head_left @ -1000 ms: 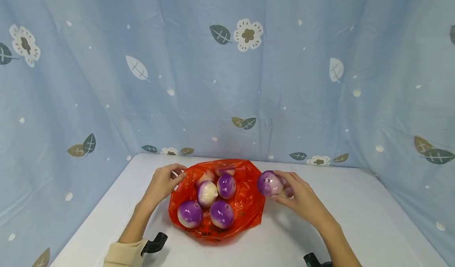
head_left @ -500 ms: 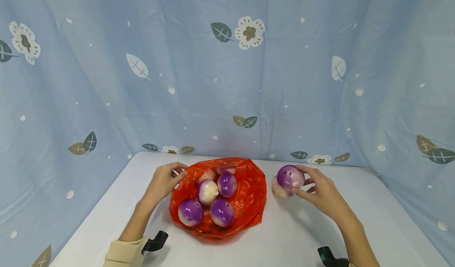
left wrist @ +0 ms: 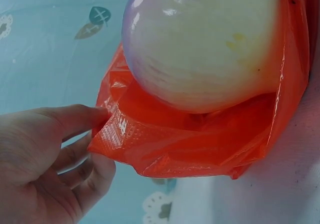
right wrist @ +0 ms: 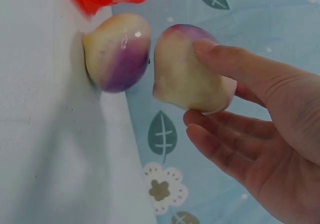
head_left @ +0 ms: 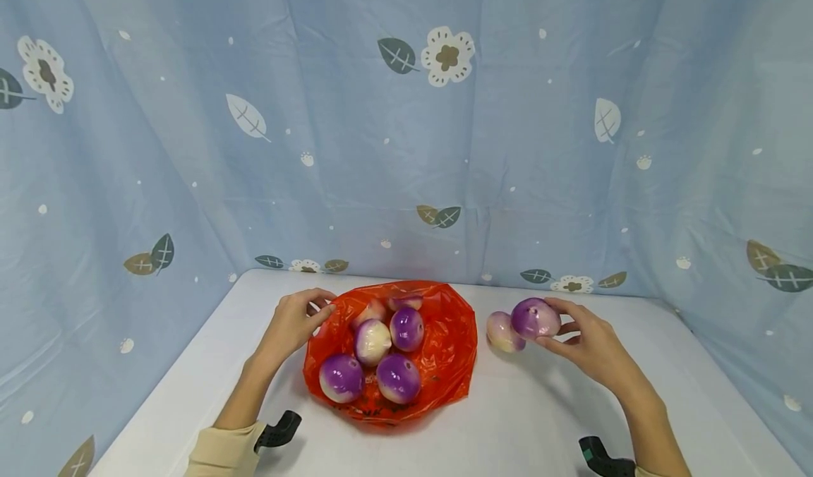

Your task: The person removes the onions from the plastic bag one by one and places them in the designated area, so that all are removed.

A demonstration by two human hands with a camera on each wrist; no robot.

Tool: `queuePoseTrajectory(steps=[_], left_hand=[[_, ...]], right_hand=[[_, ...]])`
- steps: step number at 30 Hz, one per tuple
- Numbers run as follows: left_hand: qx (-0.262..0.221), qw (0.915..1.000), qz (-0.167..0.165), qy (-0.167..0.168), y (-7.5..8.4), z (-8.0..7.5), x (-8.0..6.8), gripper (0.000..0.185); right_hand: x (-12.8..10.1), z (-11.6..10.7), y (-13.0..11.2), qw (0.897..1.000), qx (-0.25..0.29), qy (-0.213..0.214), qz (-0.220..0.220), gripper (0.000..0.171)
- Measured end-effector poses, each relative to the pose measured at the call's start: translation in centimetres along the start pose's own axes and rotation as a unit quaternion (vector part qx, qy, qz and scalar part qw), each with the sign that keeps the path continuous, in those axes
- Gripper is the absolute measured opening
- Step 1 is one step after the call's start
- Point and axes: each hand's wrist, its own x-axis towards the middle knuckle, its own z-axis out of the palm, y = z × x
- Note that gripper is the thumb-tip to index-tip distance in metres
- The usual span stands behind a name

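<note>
a glossy purple-and-cream bulb [head_left: 532,318] is held up near another bulb [head_left: 502,332] on the bench [head_left: 495,424]; the crinkled red bag [head_left: 449,364] lies open around six more bulbs [head_left: 398,378].

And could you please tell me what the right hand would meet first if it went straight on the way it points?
Most likely the loose vegetable on the table, just beyond the held vegetable; depth is unclear, so the right hand might pass above it.
</note>
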Motion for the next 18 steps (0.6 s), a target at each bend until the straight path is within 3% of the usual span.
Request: queuePoseTrajectory(steps=[9,18], left_hand=[[0.0,1.0,-0.003,-0.004,0.0,0.1,0.0,0.019],[0.002,1.0,0.003,0.001,-0.1,0.1,0.1,0.019]], right_hand=[[-0.1,-0.7,0.8,0.999,-0.011,-0.024,0.04,0.07],[-0.2,-0.7,2.3,0.998,-0.01,-0.029,0.048,0.069]])
